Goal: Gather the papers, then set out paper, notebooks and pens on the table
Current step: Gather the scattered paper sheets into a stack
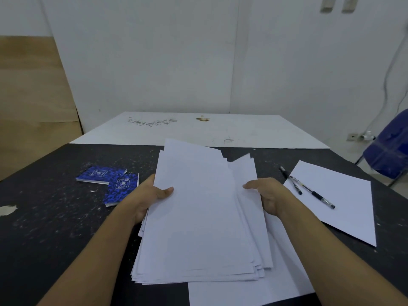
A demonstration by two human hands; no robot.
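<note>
Papers [198, 217] sit in a thick but untidy stack at the middle of the table [44, 217], right in front of the person. The left grip [152, 195] holds the stack's left edge w/ thumb on top & the other fingers hidden under it; the right grip [268, 195] holds the right edge the same way. So both grips are closed on the papers, one per side, prob. b/c a stack this loose would slide apart if taken from one side only. The sheet edges are not aligned: corners stick out at the far end & the near end shows small steps. The far end seems a bit lifted while the near end rests on a loose sheet [231, 292] lying under it, but I am not sure of the angle

Gathering looks nearly done, not finished: the loose sheet below & a single sheet [344, 206] at the right are not yet in the stack. Two pens [313, 193] lie close together at the right, one fully on the single sheet, the other at its left edge. Two blue notebooks [121, 191] lie at the left, touching each other, the nearer one just beside the left wrist. Setting out is not begun, I think. The next move prob. needs squaring the edges first, otherwise sheets may slip out when the stack is carried
</note>
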